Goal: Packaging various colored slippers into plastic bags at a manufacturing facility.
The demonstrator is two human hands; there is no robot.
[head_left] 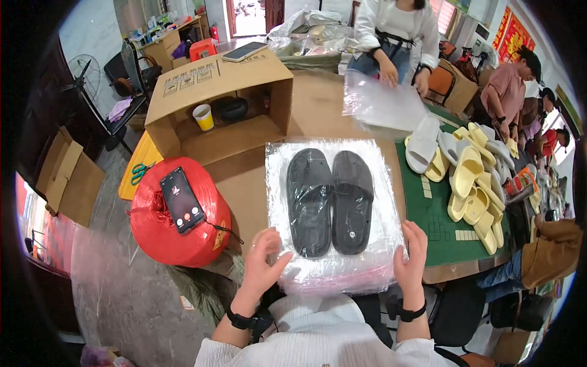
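Note:
A pair of black slide slippers (353, 208) lies side by side in a clear plastic bag (384, 171), flat on the brown table in front of me. The bag's pink-edged end is toward my body. At its left edge is my left hand (264, 259), fingers curved and thumb apart, with nothing held. My right hand (410, 252) stands at the opposite edge in a similar pose, fingers apart and thumb beside the plastic. Whether the fingertips touch the bag I cannot tell.
Left of the bag, a phone (182, 200) rests on a red twine roll (147, 238). Behind stands an open cardboard box (223, 144) holding a paper cup (203, 117). Yellow and grey slippers (468, 171) pile up at right. Across the table, a person handles clear bags (385, 104).

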